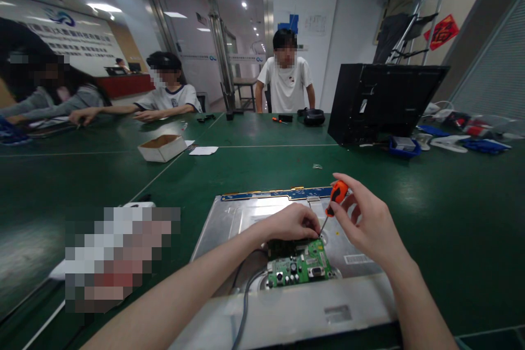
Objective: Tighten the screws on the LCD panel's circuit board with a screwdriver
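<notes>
My right hand [365, 216] grips a screwdriver by its orange and black handle [338, 192]. The thin shaft slants down to the upper right corner of a green circuit board [301, 265]. Beside the tip, my left hand [293, 221] rests over the board's top edge with fingers curled together; whether it holds a small part between them is hidden. The board lies on the metal back of a flat display panel [356, 251], which has a blue strip board [262, 195] along its far edge. A grey cable [245, 306] runs off the board's left side towards me.
A white open box [162, 149] and a paper slip [204, 151] lie beyond, to the left. A black monitor housing [381, 104] stands at the back right, near a blue tray [405, 146]. A blurred-out item [118, 257] lies left. Several people are around the green table [246, 167].
</notes>
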`<state>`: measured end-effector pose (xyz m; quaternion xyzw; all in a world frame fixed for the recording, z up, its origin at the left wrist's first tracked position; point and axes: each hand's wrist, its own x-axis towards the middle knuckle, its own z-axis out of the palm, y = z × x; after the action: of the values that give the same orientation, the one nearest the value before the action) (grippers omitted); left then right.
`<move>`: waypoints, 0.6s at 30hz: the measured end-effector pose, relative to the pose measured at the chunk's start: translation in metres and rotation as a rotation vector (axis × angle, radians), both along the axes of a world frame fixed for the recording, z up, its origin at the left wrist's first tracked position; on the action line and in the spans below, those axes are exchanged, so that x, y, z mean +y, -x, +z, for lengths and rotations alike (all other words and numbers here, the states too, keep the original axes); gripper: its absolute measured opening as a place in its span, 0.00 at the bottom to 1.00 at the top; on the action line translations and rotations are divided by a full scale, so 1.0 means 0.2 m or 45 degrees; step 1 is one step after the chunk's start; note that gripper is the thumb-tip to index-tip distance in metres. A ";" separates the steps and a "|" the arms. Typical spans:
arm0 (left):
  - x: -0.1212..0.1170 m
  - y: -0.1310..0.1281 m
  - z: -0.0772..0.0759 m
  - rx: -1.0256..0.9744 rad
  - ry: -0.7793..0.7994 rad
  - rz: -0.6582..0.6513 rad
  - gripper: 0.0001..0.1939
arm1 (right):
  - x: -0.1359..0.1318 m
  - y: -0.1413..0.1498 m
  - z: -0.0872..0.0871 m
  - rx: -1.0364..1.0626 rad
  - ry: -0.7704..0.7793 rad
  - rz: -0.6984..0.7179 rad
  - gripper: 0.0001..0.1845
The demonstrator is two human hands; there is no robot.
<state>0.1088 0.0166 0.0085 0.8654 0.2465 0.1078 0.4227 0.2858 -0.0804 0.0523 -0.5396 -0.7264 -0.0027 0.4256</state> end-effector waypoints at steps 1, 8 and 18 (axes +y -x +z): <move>0.00 0.00 0.00 -0.003 0.001 0.002 0.02 | 0.00 0.00 0.00 0.000 -0.001 -0.003 0.23; 0.00 0.00 -0.01 0.011 -0.011 -0.002 0.03 | 0.00 -0.01 -0.01 0.023 -0.035 -0.009 0.22; 0.00 0.00 0.00 -0.010 0.012 0.004 0.03 | 0.01 -0.01 -0.02 0.001 -0.021 -0.025 0.20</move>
<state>0.1091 0.0163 0.0077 0.8626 0.2467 0.1108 0.4276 0.2881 -0.0786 0.0483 -0.5431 -0.7209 -0.0128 0.4303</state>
